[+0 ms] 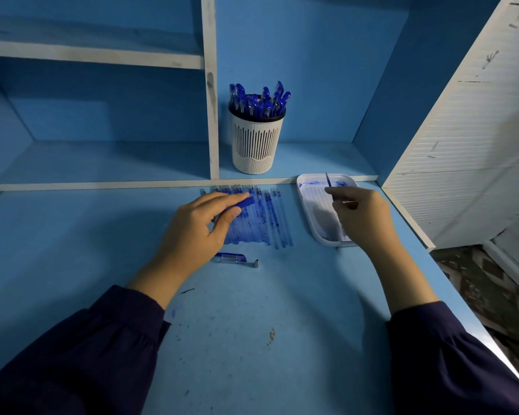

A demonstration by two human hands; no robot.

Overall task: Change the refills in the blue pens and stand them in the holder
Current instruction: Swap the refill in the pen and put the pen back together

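Head view shows the left hand [201, 226] with thumb and fingers clamped on a blue pen barrel [243, 202], held just above the refills [261, 220] that lie in a row on the desk [252, 324]. The right hand [363, 214] pinches a thin refill [328, 181] between thumb and fingertips, over the ink-smeared tray [304, 205]. A cap [231, 259] and a small metal tip [256, 262] lie loose on the desk near the left wrist. The holder [256, 145] stands on the shelf behind, already crowded with pens [258, 100].

Several slips look likely from here:

- **Ink:** the refill in the right hand may be wet. A flick on release could spot the desk or fingers, and stained fingers would mark the next pen.
- **Mixing:** if the refill drops short of the tray, it could roll in among the fresh refills and be mistaken for one.
- **Loose parts:** the left wrist or sleeve, drawn back carelessly, could sweep the tip or cap away, and the tip is small enough to lose.
- **Scattering:** a barrel lowered onto the row could scatter it.
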